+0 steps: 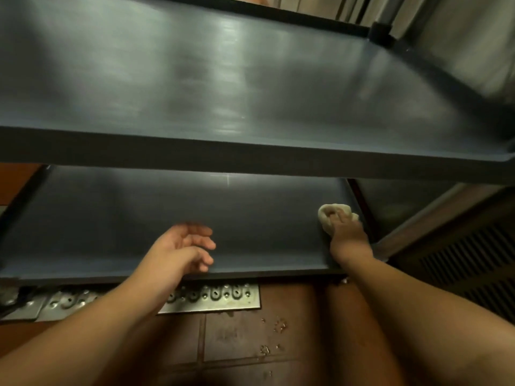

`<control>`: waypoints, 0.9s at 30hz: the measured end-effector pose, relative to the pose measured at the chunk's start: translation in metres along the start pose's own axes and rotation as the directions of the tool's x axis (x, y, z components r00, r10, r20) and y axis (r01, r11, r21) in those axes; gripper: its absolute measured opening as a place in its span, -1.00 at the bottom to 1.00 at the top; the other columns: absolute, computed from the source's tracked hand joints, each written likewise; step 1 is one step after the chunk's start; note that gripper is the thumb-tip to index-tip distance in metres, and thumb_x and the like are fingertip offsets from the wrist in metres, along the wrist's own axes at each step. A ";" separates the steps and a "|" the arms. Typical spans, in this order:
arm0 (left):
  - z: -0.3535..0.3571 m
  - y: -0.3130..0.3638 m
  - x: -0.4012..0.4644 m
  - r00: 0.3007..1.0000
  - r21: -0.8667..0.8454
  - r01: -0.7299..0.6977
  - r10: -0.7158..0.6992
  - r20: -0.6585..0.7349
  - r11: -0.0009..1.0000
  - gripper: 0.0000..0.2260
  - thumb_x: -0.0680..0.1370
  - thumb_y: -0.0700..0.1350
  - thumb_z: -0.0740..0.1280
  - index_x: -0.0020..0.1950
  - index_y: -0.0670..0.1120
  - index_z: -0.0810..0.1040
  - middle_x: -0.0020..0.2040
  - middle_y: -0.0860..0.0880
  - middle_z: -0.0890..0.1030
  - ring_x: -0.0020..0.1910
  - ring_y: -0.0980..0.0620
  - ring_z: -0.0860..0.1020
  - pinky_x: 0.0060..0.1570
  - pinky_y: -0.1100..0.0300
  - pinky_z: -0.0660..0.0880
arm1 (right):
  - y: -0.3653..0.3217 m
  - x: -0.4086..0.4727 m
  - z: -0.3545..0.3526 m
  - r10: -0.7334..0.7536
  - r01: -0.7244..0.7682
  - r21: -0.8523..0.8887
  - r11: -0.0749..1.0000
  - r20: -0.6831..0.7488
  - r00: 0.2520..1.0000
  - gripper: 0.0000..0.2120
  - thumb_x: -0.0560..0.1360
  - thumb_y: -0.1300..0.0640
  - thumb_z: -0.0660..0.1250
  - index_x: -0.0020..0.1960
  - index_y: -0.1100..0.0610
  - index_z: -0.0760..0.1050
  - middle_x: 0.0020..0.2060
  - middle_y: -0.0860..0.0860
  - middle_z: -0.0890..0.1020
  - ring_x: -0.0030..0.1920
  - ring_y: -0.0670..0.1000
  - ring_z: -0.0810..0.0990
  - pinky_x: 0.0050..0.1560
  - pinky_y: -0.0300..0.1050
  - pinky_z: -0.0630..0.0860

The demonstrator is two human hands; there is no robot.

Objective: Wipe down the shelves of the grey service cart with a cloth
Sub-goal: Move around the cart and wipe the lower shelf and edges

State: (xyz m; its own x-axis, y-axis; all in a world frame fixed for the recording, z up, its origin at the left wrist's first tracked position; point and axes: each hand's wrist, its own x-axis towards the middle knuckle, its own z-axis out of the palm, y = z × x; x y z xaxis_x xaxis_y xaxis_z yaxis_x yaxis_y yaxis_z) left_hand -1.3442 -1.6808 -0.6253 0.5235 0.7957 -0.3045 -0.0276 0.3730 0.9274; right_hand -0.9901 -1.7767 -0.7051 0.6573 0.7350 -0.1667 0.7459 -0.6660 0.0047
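The head view looks down over a grey service cart with two shelves in sight: an upper shelf point(250, 79) filling the top of the picture, and a lower shelf point(139, 218) beneath it, close to the floor.

The right hand point(347, 236) reaches in over the lower shelf near its right edge. Its fingers press down on a pale, bunched cloth point(328, 215), which lies on the shelf surface under and just beyond the fingertips. The fingers look curled over the wad, likely to keep it gathered while it is pushed along the shelf.

The left hand point(185, 246) is well apart from the cloth, off to the left, just above the front edge of the same shelf. It is open, fingers relaxed and slightly spread, and holds nothing. It probably hovers there for balance while the person bends low; whether it touches the shelf cannot be told.

Below both forearms is a brown tiled floor point(292, 316), with a metal drain grate point(217, 298) just in front of the cart, beneath the left wrist.

The wiping appears to be at the lower shelf's right end, with the rest of that shelf stretching left.
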 end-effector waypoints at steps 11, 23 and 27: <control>0.002 -0.009 0.002 1.000 -0.011 0.008 -0.008 0.007 1.000 -0.63 0.22 -0.39 0.25 0.00 -0.20 0.50 -0.22 -0.14 0.57 -0.40 0.01 0.54 -0.43 0.26 0.50 | 0.003 -0.008 0.002 0.056 -0.055 0.069 0.996 -0.022 0.998 -0.43 0.40 0.21 0.25 0.41 0.01 0.32 0.42 0.04 0.33 0.38 0.19 0.31 0.26 0.07 0.35; -0.113 0.014 -0.045 0.999 -0.010 -0.018 0.017 -0.035 1.000 -0.68 0.31 -0.43 0.23 0.01 -0.19 0.49 -0.25 -0.09 0.59 -0.39 0.02 0.55 -0.38 0.21 0.49 | -0.180 -0.062 0.008 -0.073 0.072 0.045 0.996 0.036 0.997 -0.43 0.50 0.21 0.20 0.49 0.07 0.20 0.43 0.14 0.26 0.40 0.23 0.24 0.35 0.08 0.25; -0.163 0.019 -0.061 0.995 -0.001 -0.036 0.036 -0.098 0.999 -0.69 0.39 -0.49 0.19 0.01 -0.17 0.50 -0.23 -0.09 0.60 -0.37 0.00 0.56 -0.30 0.10 0.47 | -0.279 -0.078 0.023 -0.231 0.232 -0.002 0.973 0.081 0.970 -0.35 0.46 0.10 0.21 0.52 0.06 0.11 0.48 0.17 0.19 0.47 0.28 0.16 0.45 0.24 0.14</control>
State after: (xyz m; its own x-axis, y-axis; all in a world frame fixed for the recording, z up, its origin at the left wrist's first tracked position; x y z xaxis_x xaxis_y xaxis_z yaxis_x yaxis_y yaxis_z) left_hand -1.5154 -1.6445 -0.6249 0.4360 0.8517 -0.2908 -0.0470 0.3442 0.9377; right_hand -1.2519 -1.6516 -0.7158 0.4562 0.8560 -0.2430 0.8783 -0.4771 -0.0317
